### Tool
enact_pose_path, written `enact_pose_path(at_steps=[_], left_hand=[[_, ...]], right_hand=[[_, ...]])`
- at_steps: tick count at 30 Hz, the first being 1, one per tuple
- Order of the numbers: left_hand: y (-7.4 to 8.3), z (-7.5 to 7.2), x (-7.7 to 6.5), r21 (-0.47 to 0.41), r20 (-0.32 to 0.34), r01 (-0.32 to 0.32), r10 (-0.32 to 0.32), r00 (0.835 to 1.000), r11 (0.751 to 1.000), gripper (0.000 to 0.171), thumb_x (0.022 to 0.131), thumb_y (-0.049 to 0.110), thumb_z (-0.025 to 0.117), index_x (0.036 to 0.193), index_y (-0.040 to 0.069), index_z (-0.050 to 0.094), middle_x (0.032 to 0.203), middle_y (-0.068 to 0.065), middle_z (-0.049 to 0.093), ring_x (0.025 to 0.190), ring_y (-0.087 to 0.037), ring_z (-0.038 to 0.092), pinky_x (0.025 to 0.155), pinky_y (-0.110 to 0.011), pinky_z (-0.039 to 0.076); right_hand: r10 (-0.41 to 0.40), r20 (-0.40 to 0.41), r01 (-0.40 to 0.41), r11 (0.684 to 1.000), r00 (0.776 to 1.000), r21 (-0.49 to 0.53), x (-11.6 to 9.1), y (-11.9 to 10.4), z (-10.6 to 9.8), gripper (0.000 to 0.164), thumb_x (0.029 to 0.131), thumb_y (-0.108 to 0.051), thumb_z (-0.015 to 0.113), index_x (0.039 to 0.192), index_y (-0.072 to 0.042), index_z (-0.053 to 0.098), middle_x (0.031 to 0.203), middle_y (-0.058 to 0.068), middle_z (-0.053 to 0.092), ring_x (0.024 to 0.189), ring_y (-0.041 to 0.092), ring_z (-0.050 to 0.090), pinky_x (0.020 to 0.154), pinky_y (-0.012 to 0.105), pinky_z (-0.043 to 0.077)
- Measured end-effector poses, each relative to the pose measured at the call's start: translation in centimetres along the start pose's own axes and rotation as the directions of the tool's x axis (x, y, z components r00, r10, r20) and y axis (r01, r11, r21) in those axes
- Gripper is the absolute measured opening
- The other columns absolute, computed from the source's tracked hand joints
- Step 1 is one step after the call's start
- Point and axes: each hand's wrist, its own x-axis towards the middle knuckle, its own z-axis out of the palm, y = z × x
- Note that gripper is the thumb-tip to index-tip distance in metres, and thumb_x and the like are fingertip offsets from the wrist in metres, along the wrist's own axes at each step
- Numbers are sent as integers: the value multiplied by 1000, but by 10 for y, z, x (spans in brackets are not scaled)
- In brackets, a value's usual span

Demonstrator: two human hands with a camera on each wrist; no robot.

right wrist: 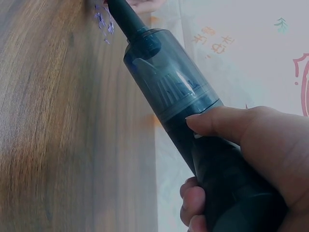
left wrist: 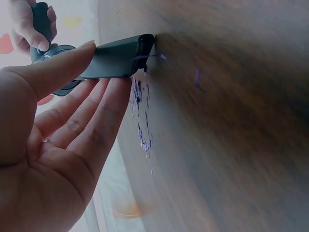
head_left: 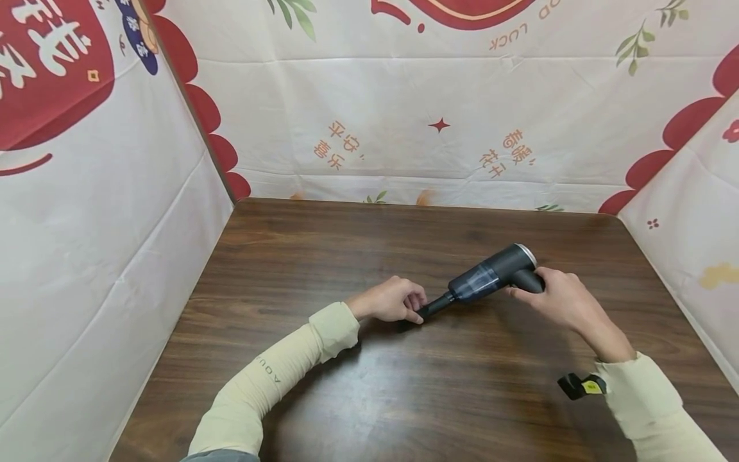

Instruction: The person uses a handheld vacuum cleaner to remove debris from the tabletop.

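Observation:
A black handheld vacuum cleaner (head_left: 475,280) with a clear dust cup (right wrist: 166,72) slants over the wooden table, its nozzle toward the left. My right hand (head_left: 568,300) grips the handle, and in the right wrist view the thumb lies along the body near the cup. My left hand (head_left: 392,299) pinches the flat nozzle (left wrist: 113,59) between thumb and fingers. The nozzle's tip is close to the tabletop; whether it touches is hard to tell. Purple shreds (left wrist: 145,142) lie scattered on the wood beside the tip, with a strand at its mouth.
The brown wood-grain table (head_left: 277,256) has printed white cloth (head_left: 398,96) hanging behind it and at both sides. A black strap end with a yellow label (head_left: 591,386) sticks out at the right sleeve.

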Motion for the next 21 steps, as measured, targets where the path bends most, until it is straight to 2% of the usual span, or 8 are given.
enact_pose_path(at_steps=[11, 21], left_hand=[[7, 1, 8, 18, 23, -2, 1, 1000, 1000, 24, 84, 16, 81, 103, 10, 69, 89, 4, 69, 81, -2, 63, 75, -13, 50], [11, -1, 22, 58, 11, 4, -4, 1000, 998, 24, 82, 15, 83, 101, 10, 70, 87, 3, 69, 79, -3, 63, 73, -13, 49]], right_hand=[[8, -10, -8, 1000, 1000, -5, -6, 6, -4, 60, 91, -52, 66, 99, 6, 56, 69, 7, 50, 57, 20, 47, 50, 31, 36], [28, -33, -29, 1000, 999, -11, -8, 8, -9, 59, 91, -50, 67, 100, 7, 55, 69, 8, 50, 57, 21, 48, 48, 31, 36]])
